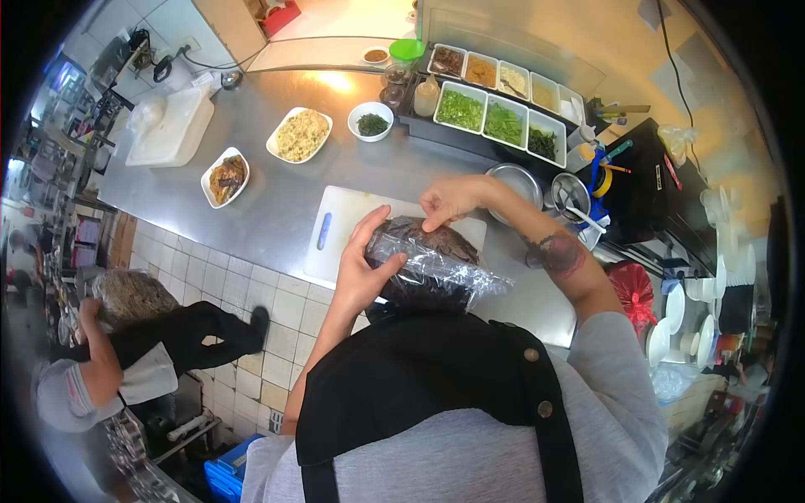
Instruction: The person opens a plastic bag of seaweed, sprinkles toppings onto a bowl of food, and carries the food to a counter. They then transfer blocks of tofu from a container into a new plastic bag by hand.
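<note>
Your left hand (360, 268) clasped the bag (432, 272), your right hand (453, 203) pinched its top — its slackness risked spills past the board's (341, 205) near edge.

One dark bag (426, 268) is overlapping one board (340, 214). Three white bowls (370, 137) are standing on one counter (243, 101). Three tubs (485, 117) are holding greens. Two metal vessels (527, 180) are sitting nearby. One green lid (407, 49) and one red bag (629, 293) are showing.
</note>
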`<state>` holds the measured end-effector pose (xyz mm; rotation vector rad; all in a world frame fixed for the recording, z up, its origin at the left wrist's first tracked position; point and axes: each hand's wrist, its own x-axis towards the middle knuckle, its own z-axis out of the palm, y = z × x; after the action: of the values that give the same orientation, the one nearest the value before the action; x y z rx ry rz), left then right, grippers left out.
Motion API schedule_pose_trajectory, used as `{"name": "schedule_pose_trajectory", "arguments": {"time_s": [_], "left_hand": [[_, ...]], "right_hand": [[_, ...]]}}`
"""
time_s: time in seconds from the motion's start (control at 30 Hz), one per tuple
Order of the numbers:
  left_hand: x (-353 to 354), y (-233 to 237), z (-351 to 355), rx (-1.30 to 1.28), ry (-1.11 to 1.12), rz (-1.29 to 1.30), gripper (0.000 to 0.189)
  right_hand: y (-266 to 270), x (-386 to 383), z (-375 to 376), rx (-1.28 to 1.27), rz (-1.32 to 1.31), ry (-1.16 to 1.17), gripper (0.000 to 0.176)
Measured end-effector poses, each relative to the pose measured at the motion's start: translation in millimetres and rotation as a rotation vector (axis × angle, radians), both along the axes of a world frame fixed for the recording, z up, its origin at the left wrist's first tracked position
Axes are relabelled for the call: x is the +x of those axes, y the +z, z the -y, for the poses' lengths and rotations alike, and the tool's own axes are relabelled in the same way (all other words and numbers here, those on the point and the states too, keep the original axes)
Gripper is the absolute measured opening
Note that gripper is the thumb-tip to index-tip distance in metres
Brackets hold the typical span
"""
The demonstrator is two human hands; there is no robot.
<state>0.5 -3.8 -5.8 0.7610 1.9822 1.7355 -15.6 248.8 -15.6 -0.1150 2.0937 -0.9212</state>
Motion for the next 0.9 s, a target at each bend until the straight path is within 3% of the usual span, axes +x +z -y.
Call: {"name": "schedule_pose_trajectory", "arguments": {"time_s": [0.03,0.17,0.23,0.27,0.33,0.37,0.4,0.43,0.5,0.53,0.57,0.63,0.7,0.73,0.83,0.87,0.9], "left_hand": [[0,0,1,-0.013,-0.001,0.027,0.066],[0,9,0,-0.012,-0.042,0.001,0.066],[2,15,0,-0.118,-0.038,-0.179,0.067],[5,16,2,-0.209,0.0,-0.284,0.068],[19,36,-3,-0.302,0.173,-0.628,0.064],[27,41,-6,-0.298,0.232,-0.788,0.059],[33,42,-6,-0.296,0.299,-0.943,0.053],[33,32,-4,-0.274,0.27,-0.942,0.053],[30,10,2,-0.144,-0.063,-1.092,0.041],[36,11,-3,-0.138,-0.074,-1.091,0.041],[46,13,-11,-0.172,-0.083,-1.049,0.037],[52,14,-18,-0.201,-0.091,-1.006,0.033],[51,14,-20,-0.23,-0.109,-1.074,0.031],[52,14,-21,-0.233,-0.111,-1.074,0.031],[53,11,-22,-0.248,-0.082,-1.139,0.032],[52,6,-20,-0.217,-0.04,-1.159,0.033],[52,5,-19,-0.187,0.002,-1.181,0.033]], "right_hand": [[-3,4,-2,-0.148,0.078,-0.108,0.038],[13,30,-4,-0.261,-0.023,-0.284,0.03],[28,47,-12,-0.242,-0.446,-0.356,0.024],[36,58,-19,-0.219,-0.452,-0.398,0.024],[55,88,-36,-0.243,-0.816,-0.737,0.018],[78,109,-49,-0.439,-0.831,-0.948,0.011],[84,131,-71,-0.418,-0.933,-1.152,0.012],[86,152,-93,-0.461,-1.09,-1.367,0.011],[73,193,-145,-0.488,-1.293,-1.731,0.017],[65,208,-163,-0.452,-1.32,-1.959,0.021],[51,221,-179,-0.387,-1.299,-2.077,0.023],[8,246,-214,-0.339,-1.053,-2.022,0.028],[-25,251,-232,-0.085,-0.621,-1.965,0.038],[-40,250,-236,-0.011,-0.539,-1.897,0.043],[-84,242,-261,0.411,-0.728,-1.91,0.037],[-89,242,-269,0.408,-0.726,-1.912,0.037],[-89,240,-272,0.457,-0.556,-1.924,0.036]]}}
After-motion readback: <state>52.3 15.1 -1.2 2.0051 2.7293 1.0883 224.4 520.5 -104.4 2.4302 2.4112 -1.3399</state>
